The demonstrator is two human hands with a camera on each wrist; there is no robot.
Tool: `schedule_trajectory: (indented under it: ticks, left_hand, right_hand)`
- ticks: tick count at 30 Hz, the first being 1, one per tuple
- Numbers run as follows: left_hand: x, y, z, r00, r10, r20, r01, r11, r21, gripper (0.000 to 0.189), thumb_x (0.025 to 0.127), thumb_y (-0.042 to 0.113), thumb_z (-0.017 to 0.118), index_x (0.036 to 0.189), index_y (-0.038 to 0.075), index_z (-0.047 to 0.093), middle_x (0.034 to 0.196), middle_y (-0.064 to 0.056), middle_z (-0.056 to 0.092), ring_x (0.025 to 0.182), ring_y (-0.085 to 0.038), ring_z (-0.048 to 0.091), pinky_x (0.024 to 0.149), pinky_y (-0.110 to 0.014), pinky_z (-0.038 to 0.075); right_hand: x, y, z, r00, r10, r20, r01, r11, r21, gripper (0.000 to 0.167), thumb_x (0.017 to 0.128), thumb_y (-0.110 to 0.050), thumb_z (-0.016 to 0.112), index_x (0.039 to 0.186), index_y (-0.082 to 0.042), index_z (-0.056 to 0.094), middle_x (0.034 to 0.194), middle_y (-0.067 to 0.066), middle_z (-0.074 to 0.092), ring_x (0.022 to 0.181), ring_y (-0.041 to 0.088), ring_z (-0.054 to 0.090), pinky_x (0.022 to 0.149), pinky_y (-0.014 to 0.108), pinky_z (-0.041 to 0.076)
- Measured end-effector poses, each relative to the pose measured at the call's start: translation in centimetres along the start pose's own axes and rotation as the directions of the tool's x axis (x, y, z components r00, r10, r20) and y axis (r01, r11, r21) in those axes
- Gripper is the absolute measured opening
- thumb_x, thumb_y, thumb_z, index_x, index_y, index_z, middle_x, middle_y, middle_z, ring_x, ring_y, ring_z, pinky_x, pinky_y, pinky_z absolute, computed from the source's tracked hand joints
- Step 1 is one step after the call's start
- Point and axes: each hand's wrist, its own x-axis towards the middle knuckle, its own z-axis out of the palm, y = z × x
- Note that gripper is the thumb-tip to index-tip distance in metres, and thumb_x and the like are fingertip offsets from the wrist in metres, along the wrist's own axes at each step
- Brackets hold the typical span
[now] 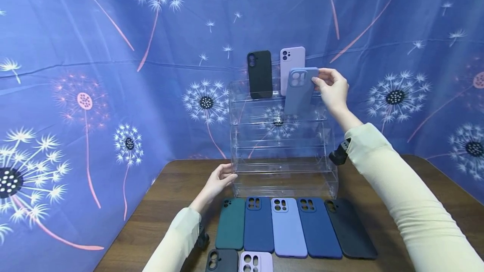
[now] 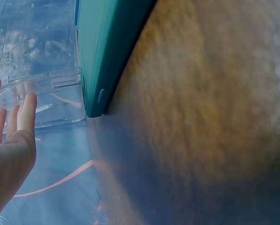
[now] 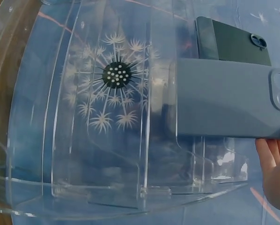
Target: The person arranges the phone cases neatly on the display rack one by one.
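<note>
My right hand (image 1: 333,91) pinches a grey-blue phone case (image 1: 298,100) by its upper right edge, thumb in front. The case stands nearly upright at the upper part of a clear tiered display stand (image 1: 280,168); in the right wrist view its lower end is by a clear ledge. Behind it, a lilac phone case (image 1: 293,58) is partly hidden on the top tier, beside a black phone case (image 1: 260,74). My left hand (image 1: 216,183) is at the stand's lower left side, fingers fairly straight and apparently touching it; exact contact is unclear.
On the wooden table (image 1: 159,205), a row before the stand holds a green case (image 1: 230,223), blue cases (image 1: 259,226) and a black case (image 1: 351,230). Nearer are a dark case (image 1: 227,261) and a lilac case (image 1: 266,259). Dandelion-patterned blue cloth (image 1: 181,37) hangs behind.
</note>
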Motion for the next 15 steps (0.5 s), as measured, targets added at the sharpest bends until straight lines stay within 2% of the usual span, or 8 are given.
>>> schedule_trajectory:
  ticks: [5,13,15]
  left_hand:
    - [0.0,-0.3,0.1,1.000,0.001,0.011,-0.001,1.000,0.006,0.050,0.090,0.016,0.064,0.132,0.000,0.045,0.124,-0.026,0.053,0.102,-0.017,0.060,0.090,-0.035,0.053]
    - [-0.1,-0.5,-0.1,1.000,0.005,0.026,-0.005,1.000,-0.009,0.050,0.090,0.016,0.063,0.132,-0.002,0.043,0.125,-0.027,0.051,0.103,-0.018,0.059,0.093,-0.036,0.052]
    - [-0.1,-0.4,-0.1,0.999,0.032,0.034,-0.032,0.999,-0.007,0.051,0.090,0.019,0.064,0.131,-0.002,0.044,0.124,-0.027,0.052,0.103,-0.019,0.060,0.092,-0.036,0.053]
  right_hand:
    - [0.6,0.5,0.1,0.998,0.058,-0.032,-0.057,0.998,0.040,0.028,0.085,-0.008,0.068,0.111,0.002,0.063,0.083,-0.010,0.065,0.069,-0.003,0.062,0.065,0.015,0.055]
    - [1.5,0.9,0.2,0.993,0.112,-0.026,-0.112,0.994,-0.011,0.031,0.084,-0.015,0.071,0.110,0.001,0.066,0.091,-0.005,0.072,0.064,-0.005,0.063,0.067,0.016,0.056]
    - [1.6,1.2,0.2,0.993,0.118,-0.014,-0.118,0.993,-0.004,0.031,0.084,-0.015,0.071,0.109,0.002,0.066,0.092,-0.003,0.073,0.063,-0.006,0.063,0.067,0.015,0.056]
